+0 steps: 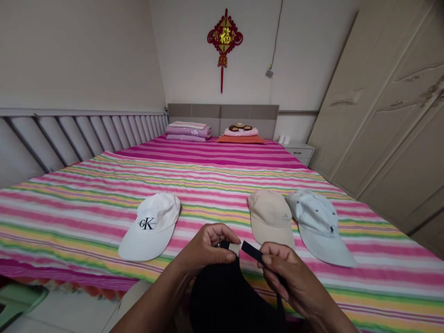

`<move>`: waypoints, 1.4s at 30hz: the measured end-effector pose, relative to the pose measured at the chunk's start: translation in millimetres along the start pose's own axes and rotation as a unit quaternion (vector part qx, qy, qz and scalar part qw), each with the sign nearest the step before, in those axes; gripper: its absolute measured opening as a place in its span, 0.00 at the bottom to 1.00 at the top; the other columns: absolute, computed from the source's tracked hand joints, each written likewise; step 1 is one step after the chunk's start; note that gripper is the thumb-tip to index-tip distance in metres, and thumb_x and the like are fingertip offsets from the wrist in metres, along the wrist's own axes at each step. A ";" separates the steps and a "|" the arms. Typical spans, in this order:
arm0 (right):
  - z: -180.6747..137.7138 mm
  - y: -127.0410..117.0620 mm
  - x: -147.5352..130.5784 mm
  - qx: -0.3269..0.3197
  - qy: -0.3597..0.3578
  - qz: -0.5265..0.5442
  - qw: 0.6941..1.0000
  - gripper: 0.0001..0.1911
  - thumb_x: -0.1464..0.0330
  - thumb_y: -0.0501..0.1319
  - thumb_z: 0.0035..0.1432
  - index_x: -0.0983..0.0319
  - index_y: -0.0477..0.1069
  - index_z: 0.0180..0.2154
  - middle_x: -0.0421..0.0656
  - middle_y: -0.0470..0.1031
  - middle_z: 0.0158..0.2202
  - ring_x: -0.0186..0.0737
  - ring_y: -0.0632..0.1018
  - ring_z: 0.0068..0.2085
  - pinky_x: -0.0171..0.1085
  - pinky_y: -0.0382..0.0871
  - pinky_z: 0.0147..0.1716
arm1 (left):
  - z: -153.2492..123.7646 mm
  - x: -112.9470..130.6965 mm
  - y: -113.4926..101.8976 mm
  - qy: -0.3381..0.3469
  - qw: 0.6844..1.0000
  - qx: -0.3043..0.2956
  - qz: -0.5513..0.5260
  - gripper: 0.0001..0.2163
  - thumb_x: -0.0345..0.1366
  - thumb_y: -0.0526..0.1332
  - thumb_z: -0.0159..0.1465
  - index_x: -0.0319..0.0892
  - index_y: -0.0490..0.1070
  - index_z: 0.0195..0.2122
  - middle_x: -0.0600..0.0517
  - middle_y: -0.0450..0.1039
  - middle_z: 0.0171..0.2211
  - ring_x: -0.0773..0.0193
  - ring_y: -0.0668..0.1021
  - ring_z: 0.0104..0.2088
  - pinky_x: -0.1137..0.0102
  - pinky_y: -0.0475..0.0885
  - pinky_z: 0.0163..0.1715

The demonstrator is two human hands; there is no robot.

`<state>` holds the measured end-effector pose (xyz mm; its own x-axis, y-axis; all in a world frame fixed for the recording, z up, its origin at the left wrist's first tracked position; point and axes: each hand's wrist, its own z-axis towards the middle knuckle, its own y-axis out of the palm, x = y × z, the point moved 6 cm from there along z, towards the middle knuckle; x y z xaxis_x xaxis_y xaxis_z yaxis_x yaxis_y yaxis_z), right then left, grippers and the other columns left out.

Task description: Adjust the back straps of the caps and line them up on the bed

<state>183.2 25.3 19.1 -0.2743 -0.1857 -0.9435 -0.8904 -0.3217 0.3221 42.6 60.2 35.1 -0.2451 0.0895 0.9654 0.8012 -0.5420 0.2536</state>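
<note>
I hold a black cap low in front of me, at the near edge of the bed. My left hand is closed, pinching the cap's back band near a small pale buckle. My right hand is closed on the dark adjustment strap, which sticks out between the two hands. On the striped bedspread beyond lie a white cap with a black logo to the left, a beige cap and a pale blue cap to the right.
The bed has a pink, yellow and green striped cover. Folded blankets and a pillow lie at the headboard. A wardrobe stands on the right, a nightstand beside it, a slatted rail on the left.
</note>
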 end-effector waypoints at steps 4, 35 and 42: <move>-1.3 -1.6 0.9 0.002 0.001 -0.017 1.000 0.15 0.61 0.61 0.49 0.64 0.62 0.20 0.30 0.57 0.09 0.20 0.51 0.10 0.27 0.38 0.10 | -1.1 1.3 1.8 0.012 0.999 -0.033 -0.004 0.16 0.32 0.70 0.42 0.37 0.72 0.33 0.53 0.69 0.25 0.72 0.69 0.25 0.78 0.61 0.25; 0.4 5.1 7.2 -0.030 0.042 -0.017 0.999 0.15 0.61 0.61 0.48 0.64 0.62 0.21 0.30 0.58 0.08 0.20 0.50 0.09 0.27 0.37 0.10 | -4.4 -0.9 2.0 0.027 1.000 -0.002 0.000 0.12 0.31 0.69 0.44 0.39 0.74 0.32 0.54 0.71 0.24 0.73 0.70 0.24 0.77 0.63 0.26; 1.8 3.9 -3.2 -0.016 0.015 -0.109 0.994 0.17 0.56 0.60 0.49 0.65 0.66 0.24 0.32 0.61 0.10 0.23 0.56 0.11 0.28 0.44 0.12 | -4.0 3.4 3.7 0.062 0.998 0.011 0.032 0.12 0.33 0.68 0.45 0.40 0.76 0.33 0.53 0.72 0.26 0.70 0.71 0.27 0.75 0.64 0.28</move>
<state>180.0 26.4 23.2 -0.0652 -0.1365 -0.9885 -0.9150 -0.3872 0.1138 42.6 55.2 39.1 -0.2577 -0.0491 0.9650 0.8290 -0.5243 0.1947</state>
